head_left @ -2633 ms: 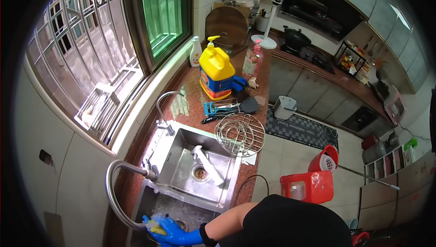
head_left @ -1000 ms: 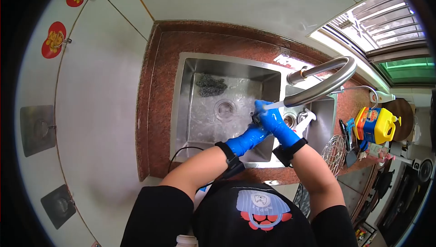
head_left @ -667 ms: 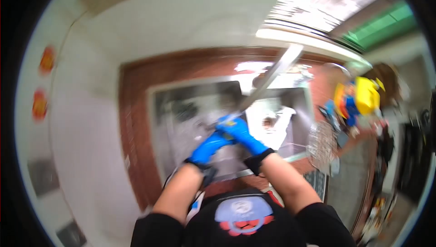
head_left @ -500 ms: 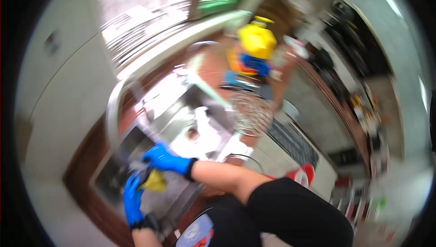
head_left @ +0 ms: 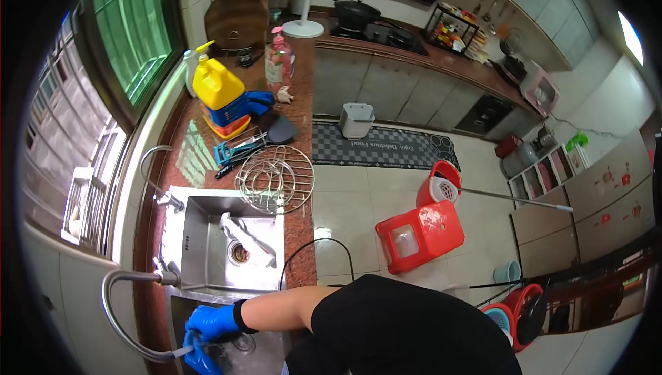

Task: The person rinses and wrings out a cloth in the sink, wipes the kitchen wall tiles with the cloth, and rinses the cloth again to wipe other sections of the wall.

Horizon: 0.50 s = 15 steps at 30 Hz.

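Observation:
My right hand (head_left: 212, 322), in a blue rubber glove, is bent over the near sink basin (head_left: 276, 347) with its fingers curled. Just below it, at the lower edge of the view, my left hand (head_left: 200, 359) wears the same kind of glove and touches the right one. The curved metal faucet (head_left: 114, 306) ends right at the hands, and water appears to splash around them. Both hands look closed, but whatever lies between them is hidden by the gloves. A drain (head_left: 243, 343) shows beside them.
In the far basin (head_left: 265, 220) lies a white object (head_left: 245, 240) by the drain. Wire racks (head_left: 276, 178), a spatula (head_left: 281, 129), a yellow jug (head_left: 217, 82) and a pink pump bottle (head_left: 279, 61) stand along the counter. A red stool (head_left: 441, 227) is on the floor.
The head view has swung, bringing more floor and counter into sight, and the blur is gone. My hands sit lower in the picture and closer together. The yellow-green cloth-like thing no longer shows.

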### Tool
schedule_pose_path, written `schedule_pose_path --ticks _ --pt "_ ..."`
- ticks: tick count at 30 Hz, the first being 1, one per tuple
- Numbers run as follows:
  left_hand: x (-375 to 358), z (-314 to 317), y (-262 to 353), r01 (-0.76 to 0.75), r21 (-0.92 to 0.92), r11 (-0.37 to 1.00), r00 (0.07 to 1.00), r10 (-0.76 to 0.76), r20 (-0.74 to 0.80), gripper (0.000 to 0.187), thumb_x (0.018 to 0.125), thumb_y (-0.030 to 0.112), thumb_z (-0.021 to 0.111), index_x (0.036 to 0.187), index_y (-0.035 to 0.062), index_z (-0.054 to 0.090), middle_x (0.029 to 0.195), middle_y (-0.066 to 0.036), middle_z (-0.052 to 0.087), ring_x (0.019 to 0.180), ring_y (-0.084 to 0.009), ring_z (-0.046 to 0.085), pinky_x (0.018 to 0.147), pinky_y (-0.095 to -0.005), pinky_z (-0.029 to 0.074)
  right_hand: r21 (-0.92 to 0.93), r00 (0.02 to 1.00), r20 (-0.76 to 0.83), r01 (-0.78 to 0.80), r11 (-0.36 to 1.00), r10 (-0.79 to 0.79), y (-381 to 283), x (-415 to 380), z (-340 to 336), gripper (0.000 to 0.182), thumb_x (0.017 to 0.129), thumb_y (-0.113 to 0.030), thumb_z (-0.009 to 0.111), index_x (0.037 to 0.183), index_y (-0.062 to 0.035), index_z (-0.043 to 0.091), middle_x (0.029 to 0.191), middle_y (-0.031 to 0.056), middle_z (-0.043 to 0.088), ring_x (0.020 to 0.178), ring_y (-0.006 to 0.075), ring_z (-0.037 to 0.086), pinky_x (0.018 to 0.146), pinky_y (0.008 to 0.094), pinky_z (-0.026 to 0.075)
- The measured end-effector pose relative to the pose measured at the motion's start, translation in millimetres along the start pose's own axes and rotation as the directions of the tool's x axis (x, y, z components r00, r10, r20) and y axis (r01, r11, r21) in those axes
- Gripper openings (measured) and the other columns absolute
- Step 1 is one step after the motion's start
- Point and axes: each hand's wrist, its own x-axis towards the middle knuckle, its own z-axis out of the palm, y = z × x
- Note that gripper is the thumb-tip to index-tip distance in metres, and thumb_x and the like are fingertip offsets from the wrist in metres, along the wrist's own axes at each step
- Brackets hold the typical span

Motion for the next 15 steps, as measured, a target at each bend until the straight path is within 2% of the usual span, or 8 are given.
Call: schedule_pose_path --ticks 1,2,3,5,8,10,12,15 --pt "-10 7 18 -0.007 0.004 1.000 1.000 0.007 -0.024 0.045 0.090 0.018 0.052 0.126 -0.0063 0.041 0.113 -0.019 0.054 0.098 -0.0259 0.055 0.082 -0.0347 0.048 0.041 0.998 -0.055 -0.002 0.999 0.004 8 1 8 0.020 0.062 -0.024 0.066 0.078 -0.0115 0.067 0.075 0.0147 0.063 0.073 0.0369 0.060 0.065 0.0451 0.049" --pt "-15 10 31 -0.010 0.008 1.000 0.999 0.010 -0.045 0.051 0.091 0.020 0.051 0.132 -0.0061 0.035 0.117 -0.021 0.052 0.100 -0.0281 0.055 0.082 -0.0357 0.048 0.075 0.996 -0.092 -0.004 0.997 0.011 8 2 11 0.020 0.062 -0.025 0.066 0.077 -0.0114 0.067 0.076 0.0149 0.063 0.074 0.0371 0.060 0.065 0.0450 0.048" --pt "-18 5 32 0.148 -0.024 0.989 0.975 -0.150 -0.161 0.044 0.090 0.020 0.053 0.123 -0.0078 0.046 0.117 -0.021 0.054 0.103 -0.0291 0.054 0.086 -0.0371 0.046 0.111 0.992 -0.126 -0.006 0.994 0.020 8 3 15 0.019 0.062 -0.025 0.066 0.076 -0.0113 0.066 0.077 0.0152 0.063 0.074 0.0372 0.060 0.065 0.0448 0.048" --pt "-21 5 37 0.136 0.037 0.990 0.976 -0.127 -0.177 0.041 0.089 0.019 0.053 0.120 -0.0071 0.048 0.115 -0.020 0.054 0.102 -0.0288 0.054 0.085 -0.0369 0.046 0.116 0.984 -0.171 -0.019 0.993 0.039 0 1 17 0.020 0.062 -0.025 0.064 0.076 -0.0116 0.067 0.077 0.0147 0.064 0.075 0.0368 0.060 0.066 0.0445 0.048" --pt "-15 19 41 0.101 0.082 0.991 0.984 -0.088 -0.154 0.038 0.088 0.019 0.054 0.116 -0.0062 0.049 0.112 -0.019 0.055 0.099 -0.0283 0.055 0.083 -0.0365 0.047 -0.203 0.927 -0.282 0.195 0.960 -0.248 -30 -15 -4 0.015 0.059 -0.023 0.069 0.066 -0.0106 0.066 0.072 0.0144 0.063 0.071 0.0352 0.061 0.062 0.0445 0.048" --pt "-11 33 44 0.090 0.100 0.991 0.989 -0.078 -0.122 0.036 0.087 0.019 0.055 0.114 -0.0055 0.051 0.109 -0.019 0.056 0.098 -0.0280 0.056 0.082 -0.0363 0.047 -0.031 0.917 -0.251 0.312 0.949 -0.310 -27 -3 16 0.014 0.058 -0.023 0.068 0.062 -0.0094 0.065 0.070 0.0142 0.063 0.067 0.0354 0.060 0.059 0.0447 0.048" --pt "-8 42 45 0.075 0.115 0.990 0.993 -0.064 -0.096 0.034 0.086 0.018 0.056 0.111 -0.0048 0.052 0.107 -0.018 0.057 0.096 -0.0276 0.056 0.081 -0.0361 0.047 -0.056 0.995 0.033 0.097 0.994 -0.095 -4 19 55 0.015 0.058 -0.024 0.068 0.066 -0.0107 0.066 0.070 0.0134 0.063 0.067 0.0347 0.061 0.058 0.0434 0.049" --pt "-3 51 45 0.059 0.118 0.991 0.997 -0.052 -0.060 0.031 0.085 0.018 0.057 0.107 -0.0039 0.053 0.104 -0.017 0.058 0.094 -0.0272 0.057 0.079 -0.0357 0.048 0.000 1.000 0.005 -0.021 1.000 0.021 -5 12 37 0.016 0.058 -0.024 0.068 0.068 -0.0111 0.067 0.071 0.0134 0.064 0.068 0.0346 0.062 0.059 0.0432 0.049"
